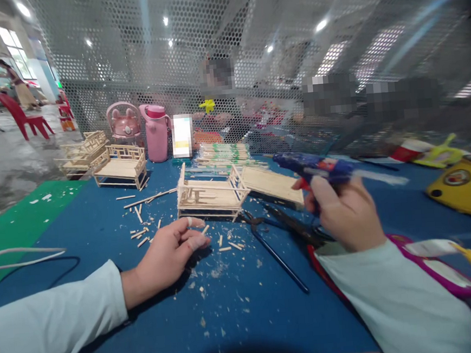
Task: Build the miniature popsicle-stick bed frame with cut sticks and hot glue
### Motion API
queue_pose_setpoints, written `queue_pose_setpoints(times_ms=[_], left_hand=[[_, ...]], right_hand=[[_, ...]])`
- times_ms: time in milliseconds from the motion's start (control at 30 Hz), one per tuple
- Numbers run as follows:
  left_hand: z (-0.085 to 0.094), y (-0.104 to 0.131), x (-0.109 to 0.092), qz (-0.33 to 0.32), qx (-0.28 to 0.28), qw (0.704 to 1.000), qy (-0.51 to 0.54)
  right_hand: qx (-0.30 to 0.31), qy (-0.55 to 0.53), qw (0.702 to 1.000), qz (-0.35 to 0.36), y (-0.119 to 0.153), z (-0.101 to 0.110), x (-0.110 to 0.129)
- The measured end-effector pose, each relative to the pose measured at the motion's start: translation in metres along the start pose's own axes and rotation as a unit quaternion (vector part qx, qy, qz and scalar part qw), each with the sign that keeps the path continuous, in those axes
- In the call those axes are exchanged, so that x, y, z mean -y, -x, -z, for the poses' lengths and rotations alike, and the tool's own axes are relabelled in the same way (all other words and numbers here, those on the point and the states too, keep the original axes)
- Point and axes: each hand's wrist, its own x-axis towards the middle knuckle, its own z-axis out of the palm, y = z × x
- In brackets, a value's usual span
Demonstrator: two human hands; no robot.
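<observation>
My right hand (346, 211) is wrapped round a blue hot glue gun (312, 165), raised over the right side of the table. Its nozzle points left, and a clear glue stick (382, 177) sticks out of its back end. Low over the table, my left hand (164, 255) pinches a short wooden stick piece (205, 230) at its fingertips. Just beyond that hand stands a miniature bed-like frame (212, 194) built from thin sticks. A flat stick panel (271, 183) touches or lies close behind its right end. Short cut sticks (225, 248) lie scattered near my left fingers.
Dark-blue-handled pliers (280, 260) and a dark tool lie between my hands. Finished stick models (120, 166) stand at the back left, beside a pink jug (156, 134). Bundled sticks (223, 154) lie against the perforated metal screen (120, 60). A yellow pouch (465, 188) sits at the right.
</observation>
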Motion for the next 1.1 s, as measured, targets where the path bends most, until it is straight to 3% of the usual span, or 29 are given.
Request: queue_pose_setpoints(times_ms=[67,133,233,300,400,433,467,500,600,667,767,867,967,1033,1100], left_hand=[[-0.003,-0.003,-0.003,0.006,-0.014,1.0,0.021],[-0.006,-0.007,-0.006,0.015,-0.026,0.999,0.04],[-0.01,-0.014,-0.008,0.044,-0.028,0.996,0.067],[-0.01,-0.016,-0.009,0.061,-0.02,0.995,0.078],[-0.011,-0.018,-0.009,0.063,-0.007,0.994,0.088],[-0.012,-0.019,-0.01,0.06,-0.004,0.994,0.093],[-0.013,-0.019,-0.01,0.057,-0.002,0.994,0.098],[-0.014,-0.02,-0.011,0.053,-0.001,0.993,0.104],[-0.017,-0.022,-0.013,0.032,0.009,0.993,0.109],[-0.018,-0.024,-0.013,0.012,0.018,0.995,0.098],[-0.018,-0.025,-0.01,-0.006,0.021,0.997,0.071],[-0.017,-0.023,-0.007,-0.008,0.029,0.997,0.067],[-0.013,-0.017,-0.007,0.011,0.019,0.998,0.065],[-0.007,-0.013,-0.009,-0.008,-0.029,0.999,0.026],[0.001,-0.012,-0.01,-0.073,-0.125,0.989,-0.032]], right_hand=[[-0.011,0.092,0.995,-0.044,-0.022,-0.006,-0.019],[0.036,0.186,0.98,-0.055,-0.04,-0.016,-0.039],[0.101,0.225,0.969,-0.01,-0.052,-0.03,-0.056],[0.092,0.233,0.967,0.053,-0.047,-0.032,-0.049],[-0.039,0.17,0.976,0.128,-0.024,-0.023,-0.011],[-0.047,0.109,0.984,0.135,-0.014,-0.02,0.006],[-0.027,0.038,0.99,0.132,-0.004,-0.019,0.023],[0.05,-0.026,0.99,0.128,0.005,-0.019,0.038],[0.252,-0.183,0.949,0.055,0.023,-0.031,0.066],[0.296,-0.244,0.923,0.005,0.027,-0.041,0.07],[0.299,-0.275,0.913,-0.034,0.027,-0.052,0.068],[0.301,-0.273,0.913,-0.029,0.027,-0.055,0.067],[0.226,-0.254,0.94,-0.019,0.028,-0.058,0.064],[0.158,-0.225,0.961,-0.035,0.028,-0.061,0.06],[0.124,-0.19,0.972,-0.057,0.027,-0.066,0.056]])
